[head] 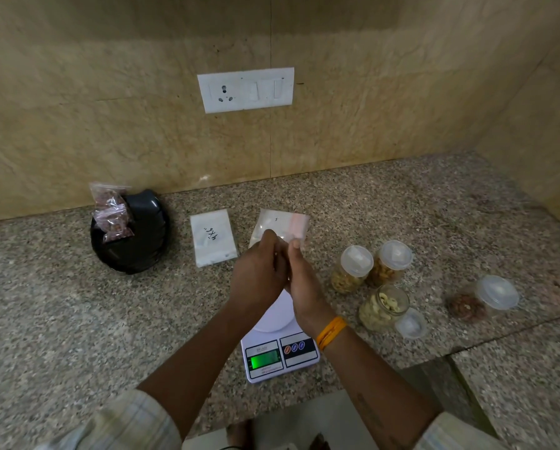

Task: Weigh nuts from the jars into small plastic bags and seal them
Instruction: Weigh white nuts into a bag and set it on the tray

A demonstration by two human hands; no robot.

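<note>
Speckled granite makes up the table (pixel 61 303), seen from the head camera looking down, with a beige stone wall behind it and a white switch plate (pixel 246 89) set in the wall. Both hands are raised together above the white scale (pixel 280 349), whose green display is lit. The left hand (pixel 257 274) and the right hand (pixel 304 284) touch each other, and their fingertips pinch a small clear plastic bag (pixel 283 227) with a pinkish strip on its right side; the bag is blurred, and what it holds cannot be told. An orange band (pixel 331 332) circles the right wrist.

Left of the held bag a flat pack of bags (pixel 213 237) with handwriting lies on the table. Further left a black plate (pixel 139 235) leans near the wall, with two filled bags of dark nuts (pixel 111 212) resting against it.

Right of the hands stand three jars. Two lidded jars (pixel 353 267) (pixel 390 263) of pale nuts stand side by side. Nearer, an open jar of cashews (pixel 384 306) stands with its loose lid (pixel 411 324) just beside it on the table. Further right a fourth jar (pixel 481 300) of dark nuts lies tipped on its side, lid on
</note>
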